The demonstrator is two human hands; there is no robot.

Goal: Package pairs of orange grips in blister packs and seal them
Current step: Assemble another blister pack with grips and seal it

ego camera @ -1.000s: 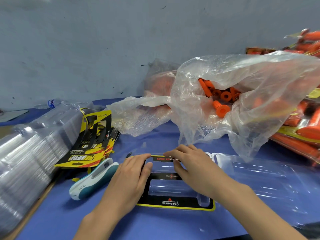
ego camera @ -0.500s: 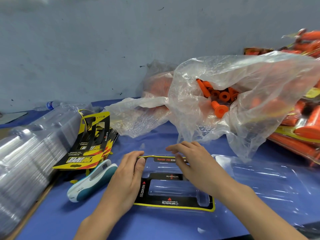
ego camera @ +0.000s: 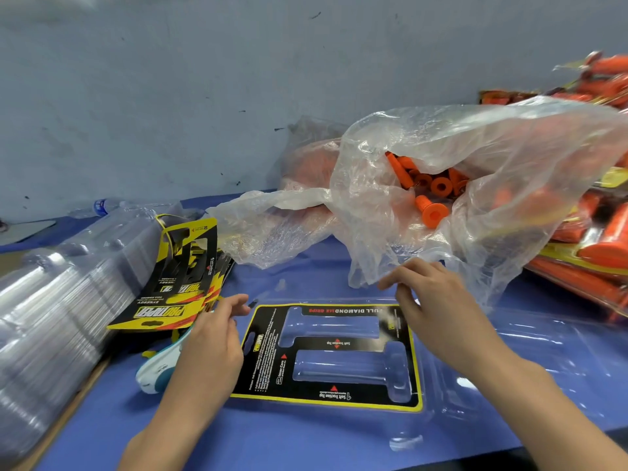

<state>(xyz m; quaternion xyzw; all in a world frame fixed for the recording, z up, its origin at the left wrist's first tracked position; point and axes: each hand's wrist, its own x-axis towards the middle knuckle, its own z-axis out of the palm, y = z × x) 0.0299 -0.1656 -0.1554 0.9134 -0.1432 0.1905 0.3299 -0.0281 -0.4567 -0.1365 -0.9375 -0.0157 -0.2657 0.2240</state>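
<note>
Blue table cover (ego camera: pixel 306 447) spans the whole bench, and the blister pack (ego camera: pixel 326 355) lies flat on it at centre. All positions below are relative to that pack.
- Clear plastic bag (ego camera: pixel 492 185): behind and to the right, mouth open toward the pack, lower edge hanging just behind its far right corner.
- Stack of clear shells (ego camera: pixel 61 300): well to the left, lying on its side.
- Finished packs (ego camera: pixel 584 253): piled far right, partly under the bag.
- The pack is a clear tray with a black and yellow card seated in it, and two long pockets show through the card's cut-outs.
- Loose cards (ego camera: pixel 176 283): just left and behind, fanned against the shells.
- Right hand (ego camera: pixel 438 311): over the far right corner, fingers loosely bent, gripping nothing, fingertips close to the bag's edge.
- Left hand (ego camera: pixel 210 338): at the left edge, fingers relaxed, holding nothing.
- White and teal tool (ego camera: pixel 159 368): left, partly under the left wrist.
- Orange grips (ego camera: pixel 431 212): loose inside the bag mouth, behind right.
- Bottle (ego camera: pixel 102 207): far back left.

Versus 0.5 s ago, both hands are off the card's far edge and have spread apart. The card is now fully uncovered.
</note>
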